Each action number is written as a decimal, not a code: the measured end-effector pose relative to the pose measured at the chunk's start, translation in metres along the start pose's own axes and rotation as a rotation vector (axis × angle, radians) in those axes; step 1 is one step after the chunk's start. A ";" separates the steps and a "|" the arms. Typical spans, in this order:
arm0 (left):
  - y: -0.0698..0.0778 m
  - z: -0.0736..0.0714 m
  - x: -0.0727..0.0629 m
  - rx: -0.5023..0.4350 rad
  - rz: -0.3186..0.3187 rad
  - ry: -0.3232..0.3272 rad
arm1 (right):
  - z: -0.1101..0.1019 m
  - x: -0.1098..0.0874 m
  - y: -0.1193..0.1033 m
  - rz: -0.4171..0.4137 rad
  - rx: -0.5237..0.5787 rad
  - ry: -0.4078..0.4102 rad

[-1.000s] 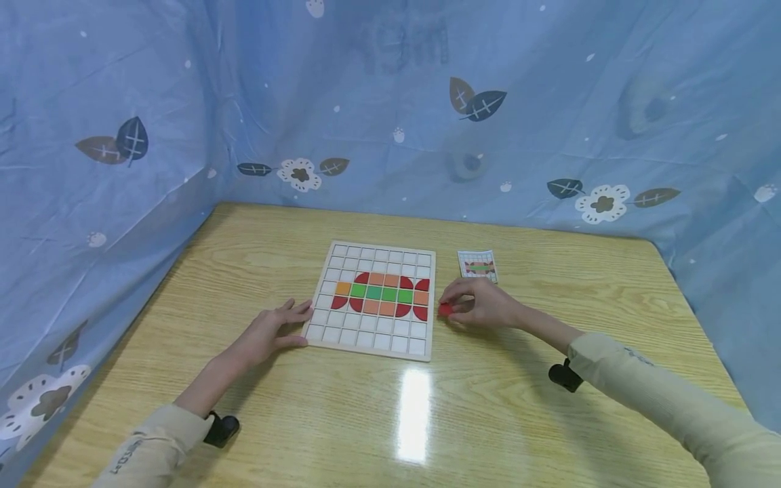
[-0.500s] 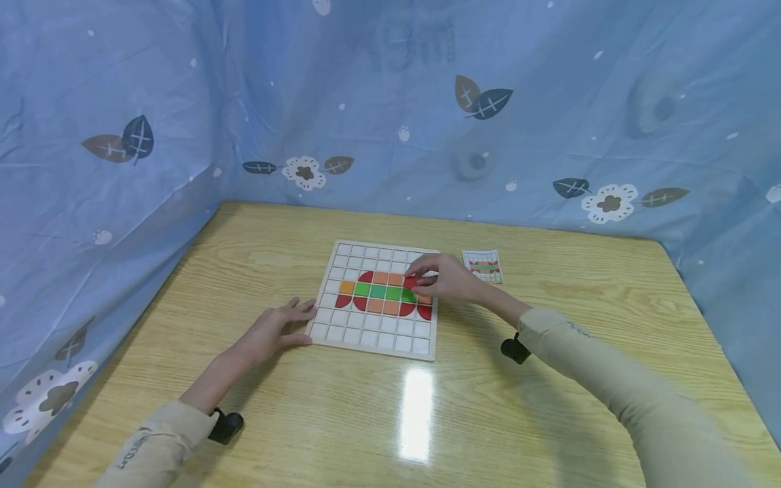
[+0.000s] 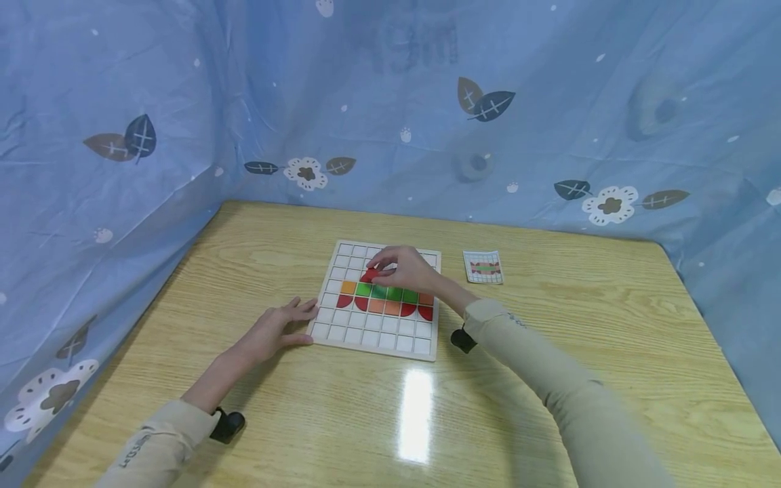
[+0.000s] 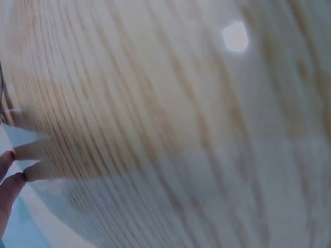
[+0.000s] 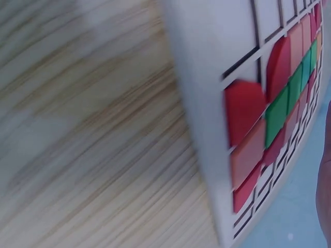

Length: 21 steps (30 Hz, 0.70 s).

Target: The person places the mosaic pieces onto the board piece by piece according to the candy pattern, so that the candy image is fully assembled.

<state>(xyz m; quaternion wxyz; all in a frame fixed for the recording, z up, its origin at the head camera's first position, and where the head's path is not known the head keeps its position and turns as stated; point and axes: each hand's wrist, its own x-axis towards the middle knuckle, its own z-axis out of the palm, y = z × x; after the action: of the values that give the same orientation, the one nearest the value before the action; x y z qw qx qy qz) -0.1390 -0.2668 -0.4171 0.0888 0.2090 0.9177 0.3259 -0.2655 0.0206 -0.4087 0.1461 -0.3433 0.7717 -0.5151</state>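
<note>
A square grid board [image 3: 372,342] with a pale wooden frame lies on the table. Green tiles [image 3: 363,289], an orange tile [image 3: 348,287], salmon tiles [image 3: 384,306] and red quarter-round tiles [image 3: 344,301] sit in its middle rows, raised slightly above the cells in the right wrist view. My left hand [image 3: 274,329] touches the board's left edge with extended fingers; fingertips [image 4: 13,183] show at the left of its wrist view. Over the upper middle of the board, my right hand [image 3: 405,270] pinches a small red tile [image 3: 369,275] between thumb and fingers and hides several tiles.
A small printed card [image 3: 484,268] with a similar coloured pattern lies right of the board. The wooden table [image 3: 293,413] reaches a blue patterned cloth [image 3: 390,102] at the back and sides. A bright reflection lies in front of the board.
My right hand has carried the red tile from beside the board's right edge leftward across it. My left hand has stayed at the left edge.
</note>
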 end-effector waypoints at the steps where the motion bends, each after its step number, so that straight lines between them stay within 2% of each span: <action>1: 0.000 0.000 0.000 0.000 -0.003 -0.001 | 0.002 0.003 -0.001 0.005 -0.007 0.002; 10: 0.000 0.000 -0.001 -0.002 -0.011 -0.008 | 0.015 0.027 -0.011 0.141 -0.121 0.008; 21: -0.005 0.004 0.000 -0.004 0.000 0.006 | 0.025 0.043 -0.005 0.137 -0.263 -0.084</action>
<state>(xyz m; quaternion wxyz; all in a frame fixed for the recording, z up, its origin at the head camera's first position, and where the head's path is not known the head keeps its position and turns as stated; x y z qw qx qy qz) -0.1398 -0.2679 -0.4229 0.0862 0.2076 0.9174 0.3284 -0.2804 -0.0274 -0.4090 0.1667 -0.3273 0.8473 -0.3836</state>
